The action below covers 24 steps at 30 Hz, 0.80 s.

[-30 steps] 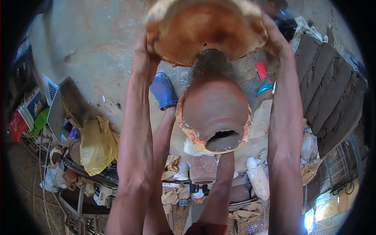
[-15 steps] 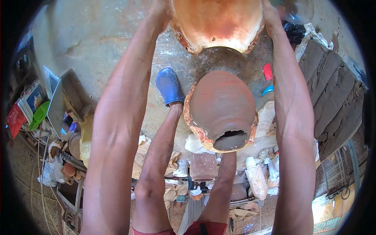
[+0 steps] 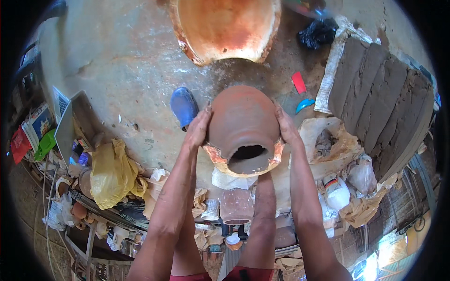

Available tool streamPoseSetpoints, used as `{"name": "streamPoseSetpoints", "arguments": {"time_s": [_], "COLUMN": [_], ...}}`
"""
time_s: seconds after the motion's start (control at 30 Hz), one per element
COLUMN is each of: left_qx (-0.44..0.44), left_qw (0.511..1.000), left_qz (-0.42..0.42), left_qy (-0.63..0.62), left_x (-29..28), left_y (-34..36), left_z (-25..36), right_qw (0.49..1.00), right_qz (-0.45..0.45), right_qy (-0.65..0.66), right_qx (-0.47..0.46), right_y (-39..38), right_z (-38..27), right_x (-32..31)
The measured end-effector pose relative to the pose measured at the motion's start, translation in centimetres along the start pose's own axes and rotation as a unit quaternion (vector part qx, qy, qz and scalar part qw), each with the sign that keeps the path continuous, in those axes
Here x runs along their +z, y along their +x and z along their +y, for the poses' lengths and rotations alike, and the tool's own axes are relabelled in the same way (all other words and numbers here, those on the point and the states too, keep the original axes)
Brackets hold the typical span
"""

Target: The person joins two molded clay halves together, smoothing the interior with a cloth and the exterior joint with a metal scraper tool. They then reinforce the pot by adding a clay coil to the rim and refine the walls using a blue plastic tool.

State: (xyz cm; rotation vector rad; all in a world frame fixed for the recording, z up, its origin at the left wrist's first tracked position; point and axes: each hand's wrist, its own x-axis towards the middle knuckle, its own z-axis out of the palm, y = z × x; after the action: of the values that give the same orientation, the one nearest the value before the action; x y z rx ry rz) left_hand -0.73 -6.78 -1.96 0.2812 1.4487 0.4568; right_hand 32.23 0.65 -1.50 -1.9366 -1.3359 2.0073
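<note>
So this is a cluttered workshop with a scuffed grey floor (image 3: 140, 79), seen from right above. Middle of it all is a reddish-brown clay pot (image 3: 243, 112), its dark, ragged-edged mouth facing the person's legs, sitting in a crusty orange-and-white mould half (image 3: 217, 159) that shows around its lower edge. The left hand (image 3: 200, 125) and right hand (image 3: 287, 125) are flat against opposite sides of it, palms facing in and fingers stretched out rather than curled; can't tell how hard they're pressing. Beyond the pot, apart from it, there's an open mould piece (image 3: 225, 28), hollow side showing, stained orange inside. Blue clog (image 3: 183, 107) just left of the pot, red scrap (image 3: 298, 82) and teal scrap (image 3: 305, 105) off to the right, then a big stack of grey clay slabs (image 3: 375, 98). As for labels, a white plastic container (image 3: 337, 195) at lower right has a dark, red and yellow one, and there's a printed package (image 3: 41, 122) far left, near a yellow plastic bag (image 3: 112, 175); the print's too small to make out.
</note>
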Motion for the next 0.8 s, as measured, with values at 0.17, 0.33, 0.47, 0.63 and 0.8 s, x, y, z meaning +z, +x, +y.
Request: {"name": "streamPoseSetpoints", "arguments": {"time_s": [0.17, 0.33, 0.47, 0.63, 0.8], "left_qx": [0.018, 0.032, 0.069, 0.151, -0.044], "left_qw": [0.993, 0.99, 0.983, 0.975, 0.963], "left_qz": [0.049, 0.055, 0.048, 0.108, 0.202], "left_qy": [0.103, 0.127, 0.163, 0.125, -0.175], "left_x": [2.6, 1.6, 1.9, 2.2, 0.4], "left_y": [-0.9, -1.5, -3.2, -5.4, -5.6], "left_z": [1.9, 0.6, -1.0, -5.0, -10.0], "right_qw": [0.999, 1.0, 0.999, 0.977, 0.9], "right_qz": [-0.013, -0.004, 0.02, 0.116, 0.154], "right_qy": [0.021, 0.012, -0.01, 0.178, 0.349], "right_qx": [0.034, 0.001, -0.043, -0.031, 0.211], "right_y": [-0.4, -1.6, -4.1, -6.9, -8.6], "right_z": [0.0, -0.8, 0.5, 5.5, 7.6], "right_x": [-0.9, -0.1, 0.9, 2.9, 4.4]}}
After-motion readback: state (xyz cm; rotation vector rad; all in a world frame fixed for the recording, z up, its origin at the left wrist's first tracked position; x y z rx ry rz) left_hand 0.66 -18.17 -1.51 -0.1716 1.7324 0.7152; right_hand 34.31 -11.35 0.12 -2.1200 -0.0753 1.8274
